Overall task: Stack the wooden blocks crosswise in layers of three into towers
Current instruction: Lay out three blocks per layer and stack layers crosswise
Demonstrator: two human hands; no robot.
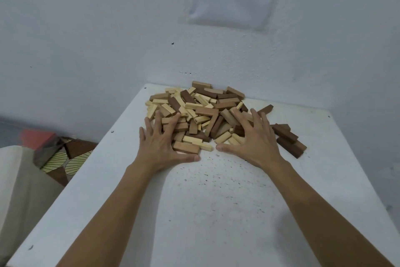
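A loose pile of wooden blocks [201, 113], pale, mid-brown and dark brown, lies at the far end of the white table [216, 201] against the wall. My left hand [161, 145] rests flat with spread fingers on the pile's near left side. My right hand [253, 139] lies spread on the near right side, fingers over several blocks. The two thumbs point toward each other along the pile's front edge. A few dark brown blocks [289, 140] lie apart to the right of my right hand. No tower stands anywhere.
The white wall [108, 28] rises right behind the pile, with a pale sheet [231, 0] stuck on it. Beyond the table's left edge, a patterned floor [65, 158] and a red object [36, 139] show below.
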